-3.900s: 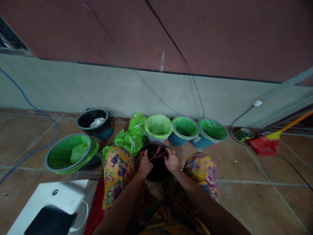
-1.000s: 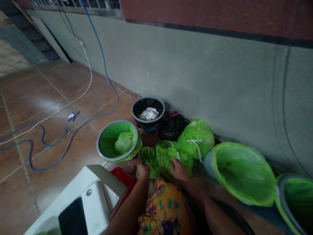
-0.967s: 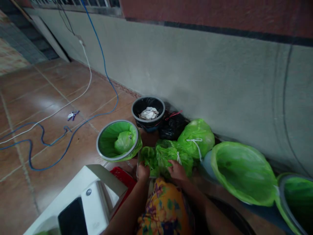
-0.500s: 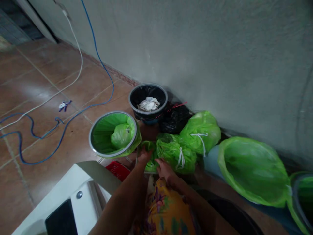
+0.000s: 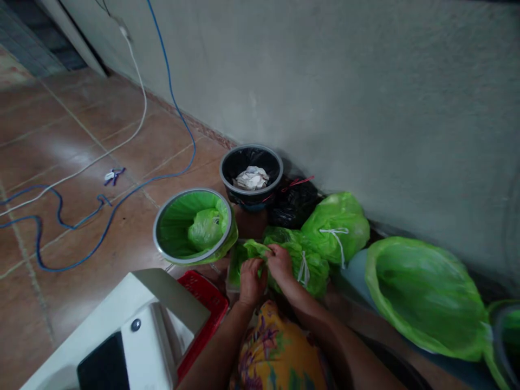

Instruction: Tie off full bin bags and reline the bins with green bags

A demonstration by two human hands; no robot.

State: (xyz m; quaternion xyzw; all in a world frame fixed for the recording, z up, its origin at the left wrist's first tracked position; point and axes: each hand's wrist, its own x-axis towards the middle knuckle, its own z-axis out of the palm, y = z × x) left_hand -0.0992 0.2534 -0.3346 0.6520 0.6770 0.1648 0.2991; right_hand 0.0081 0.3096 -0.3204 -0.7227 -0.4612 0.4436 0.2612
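Observation:
Low in the middle, both of my hands are closed on the gathered plastic of a green bag. My left hand grips it from the near left side, and my right hand pinches its upper edge. A pale shallow container shows partly under this bag. Beside my right hand lies a filled green bag tied with white string. Behind it rests another tied green bag. To the left stands a round bin lined in green, with a knotted green bag inside.
A black-lined bin with crumpled paper and a black bag stand by the wall. Green-lined bins are at right. A white cabinet-like object and a red tray sit at near left. A blue cable crosses the floor.
My hands have come closer together and lifted the edge of the green bag between them. The view has shifted slightly, showing more of the red tray.

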